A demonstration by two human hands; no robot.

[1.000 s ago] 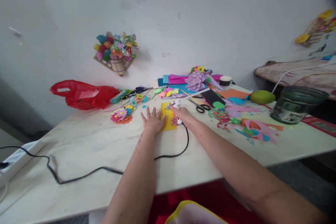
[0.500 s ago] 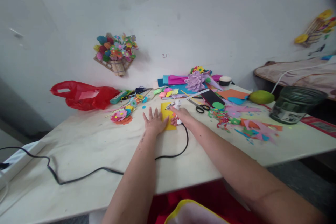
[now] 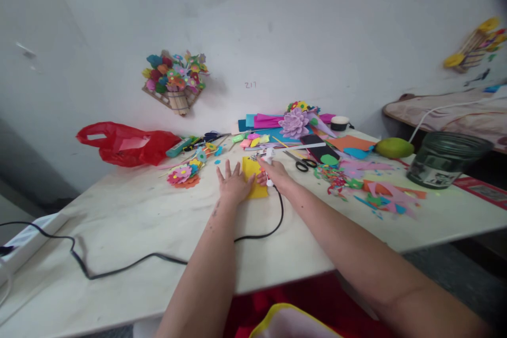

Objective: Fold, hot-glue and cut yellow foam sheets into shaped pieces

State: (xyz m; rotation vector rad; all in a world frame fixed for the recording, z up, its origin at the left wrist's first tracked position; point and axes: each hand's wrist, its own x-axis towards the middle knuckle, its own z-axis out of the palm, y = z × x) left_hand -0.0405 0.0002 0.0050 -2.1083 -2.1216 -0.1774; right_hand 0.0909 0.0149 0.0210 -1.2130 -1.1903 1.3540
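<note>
My left hand [image 3: 233, 184] lies flat with spread fingers on the table, its thumb side resting on the left edge of a yellow sheet [image 3: 256, 190]. In my right hand [image 3: 276, 175] is a white hot glue gun [image 3: 270, 157], held over the sheet's right part. A long white glue stick [image 3: 301, 147] sticks out of the gun's back toward the right. The gun's nozzle points left over the far part of the sheet. From its handle a black cord [image 3: 282, 216] loops down under my left forearm.
Black scissors [image 3: 302, 165], a dark phone [image 3: 319, 148] and paper scraps [image 3: 336, 179] lie to the right. Beyond them stand a green mango-like fruit [image 3: 394, 148] and a glass jar [image 3: 446, 161]. Foam flowers [image 3: 183, 173], a red plastic bag [image 3: 129, 143] and a power strip [image 3: 34, 240] are on the left.
The glue gun has tilted, so the glue stick's far end now sits lower and farther right, across the phone. My left hand has hardly moved on the yellow sheet.
</note>
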